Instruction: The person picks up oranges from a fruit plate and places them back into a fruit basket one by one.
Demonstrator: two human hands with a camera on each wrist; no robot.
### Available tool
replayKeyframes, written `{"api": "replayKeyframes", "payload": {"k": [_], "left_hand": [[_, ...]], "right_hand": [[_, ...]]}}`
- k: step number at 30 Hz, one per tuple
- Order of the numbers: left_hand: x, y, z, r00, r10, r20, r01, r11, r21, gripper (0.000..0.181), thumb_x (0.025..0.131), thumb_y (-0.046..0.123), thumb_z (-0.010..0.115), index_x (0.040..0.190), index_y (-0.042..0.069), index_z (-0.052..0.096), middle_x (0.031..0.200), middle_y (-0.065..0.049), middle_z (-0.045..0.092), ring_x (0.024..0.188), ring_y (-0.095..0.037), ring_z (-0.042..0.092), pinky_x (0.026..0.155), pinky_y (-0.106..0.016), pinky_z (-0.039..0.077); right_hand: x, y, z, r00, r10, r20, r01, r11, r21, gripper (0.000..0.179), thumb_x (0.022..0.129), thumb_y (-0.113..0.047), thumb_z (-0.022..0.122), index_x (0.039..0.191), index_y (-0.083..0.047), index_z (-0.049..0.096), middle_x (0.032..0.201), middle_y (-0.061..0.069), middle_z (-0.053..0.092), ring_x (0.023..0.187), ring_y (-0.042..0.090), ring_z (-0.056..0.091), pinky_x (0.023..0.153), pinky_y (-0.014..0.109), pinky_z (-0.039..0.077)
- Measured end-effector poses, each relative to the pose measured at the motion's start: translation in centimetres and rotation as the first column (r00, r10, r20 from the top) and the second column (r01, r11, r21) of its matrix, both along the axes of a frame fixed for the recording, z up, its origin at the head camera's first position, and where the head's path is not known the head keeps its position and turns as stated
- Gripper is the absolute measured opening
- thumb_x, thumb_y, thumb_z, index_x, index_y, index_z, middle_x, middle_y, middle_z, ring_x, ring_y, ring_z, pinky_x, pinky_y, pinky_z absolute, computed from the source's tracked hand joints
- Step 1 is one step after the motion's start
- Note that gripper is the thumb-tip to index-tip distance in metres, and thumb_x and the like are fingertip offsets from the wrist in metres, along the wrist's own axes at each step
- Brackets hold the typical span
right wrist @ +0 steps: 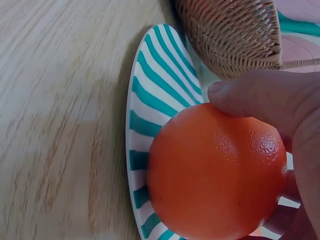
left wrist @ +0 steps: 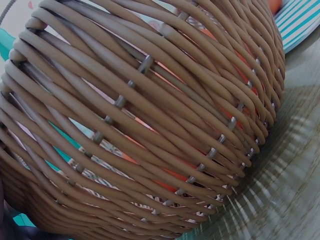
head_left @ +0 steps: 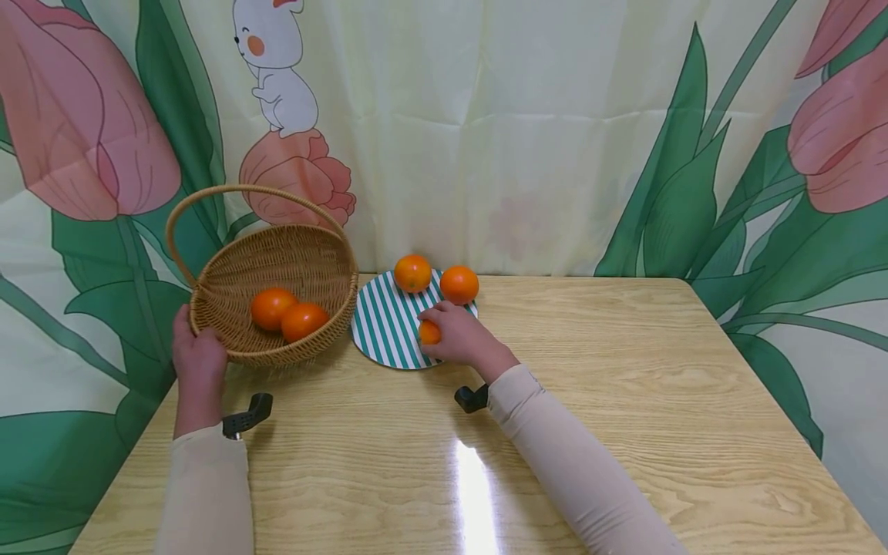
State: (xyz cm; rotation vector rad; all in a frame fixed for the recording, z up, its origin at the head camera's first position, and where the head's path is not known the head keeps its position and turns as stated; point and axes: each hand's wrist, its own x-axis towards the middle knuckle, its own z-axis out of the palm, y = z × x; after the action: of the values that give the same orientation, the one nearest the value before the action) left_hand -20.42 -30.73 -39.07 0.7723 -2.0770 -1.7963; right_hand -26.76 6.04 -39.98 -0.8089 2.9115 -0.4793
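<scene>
My left hand (head_left: pixel 199 362) grips the left side of a wicker basket (head_left: pixel 298 254), which is tilted with its opening toward me. Inside lie two oranges (head_left: pixel 274 308), touching each other. Woven strands fill the left wrist view, with orange showing through the gaps. Over the right part of a round green-and-white striped plate (head_left: pixel 385 331), my right hand (head_left: pixel 461 337) holds another orange (right wrist: pixel 215 175) between thumb and fingers. Whether that orange touches the plate, I cannot tell. At the plate's back are one orange (head_left: pixel 412 273) and, to its right, another orange (head_left: pixel 459 285).
Both the basket and the plate are on a light wooden table (head_left: pixel 624 385), toward its back left. The basket's tall arched handle (head_left: pixel 257 188) rises behind its opening. A curtain (head_left: pixel 541 154) printed with tulips and a rabbit hangs right behind the table's back edge.
</scene>
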Motion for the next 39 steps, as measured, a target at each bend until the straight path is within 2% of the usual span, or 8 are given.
{"api": "replayKeyframes", "payload": {"k": [5, 15, 27, 34, 39], "left_hand": [[0.0, 0.0, 0.0, 1.000, 0.002, -0.006, -0.002, 1.000, -0.011, 0.065, 0.090, 0.008, 0.021, 0.144, 0.038, -0.001, 0.154, 0.004, 0.002, 0.138, -0.022, 0.016, 0.111, -0.042, 0.024], [0.3, 0.2, 0.0, 0.999, -0.010, 0.038, 0.011, 1.000, -0.020, 0.063, 0.092, 0.013, 0.020, 0.143, 0.041, -0.003, 0.154, 0.004, 0.001, 0.138, -0.024, 0.018, 0.109, -0.044, 0.025], [0.3, 0.3, 0.1, 1.000, 0.005, 0.025, -0.004, 1.000, -0.025, 0.064, 0.091, 0.011, 0.021, 0.143, 0.040, -0.001, 0.154, 0.004, 0.002, 0.138, -0.024, 0.017, 0.110, -0.043, 0.025], [0.1, 0.2, 0.1, 1.000, 0.003, 0.029, -0.002, 1.000, -0.019, 0.063, 0.092, 0.010, 0.020, 0.143, 0.040, -0.002, 0.154, 0.004, 0.000, 0.138, -0.024, 0.017, 0.110, -0.044, 0.024], [0.1, 0.2, 0.1, 1.000, -0.008, 0.018, 0.008, 1.000, -0.012, 0.062, 0.092, 0.011, 0.019, 0.143, 0.040, -0.003, 0.154, 0.005, 0.000, 0.139, -0.023, 0.016, 0.110, -0.043, 0.024]], "right_hand": [[0.2, -0.5, 0.4, 1.000, 0.016, -0.018, -0.017, 1.000, -0.022, 0.051, 0.078, -0.037, 0.064, 0.124, -0.018, 0.054, 0.127, 0.004, 0.048, 0.102, 0.020, 0.050, 0.089, 0.033, 0.046], [0.5, -1.7, 1.6, 0.997, 0.052, -0.062, -0.055, 0.997, -0.060, 0.051, 0.078, -0.037, 0.064, 0.125, -0.020, 0.053, 0.130, 0.003, 0.047, 0.105, 0.018, 0.049, 0.090, 0.031, 0.046], [0.6, -3.4, 2.7, 0.982, 0.076, -0.175, -0.095, 0.990, -0.102, 0.053, 0.079, -0.042, 0.063, 0.127, -0.023, 0.051, 0.134, 0.003, 0.044, 0.114, 0.019, 0.045, 0.093, 0.032, 0.045], [0.8, -4.7, 3.3, 0.970, 0.078, -0.230, -0.121, 0.977, -0.178, 0.055, 0.080, -0.043, 0.062, 0.130, -0.024, 0.048, 0.135, 0.004, 0.041, 0.114, 0.020, 0.046, 0.094, 0.034, 0.045], [1.0, -5.7, 4.0, 0.952, 0.075, -0.296, -0.151, 0.959, -0.241, 0.054, 0.080, -0.042, 0.063, 0.129, -0.022, 0.049, 0.135, 0.005, 0.042, 0.116, 0.021, 0.045, 0.093, 0.033, 0.046]]}}
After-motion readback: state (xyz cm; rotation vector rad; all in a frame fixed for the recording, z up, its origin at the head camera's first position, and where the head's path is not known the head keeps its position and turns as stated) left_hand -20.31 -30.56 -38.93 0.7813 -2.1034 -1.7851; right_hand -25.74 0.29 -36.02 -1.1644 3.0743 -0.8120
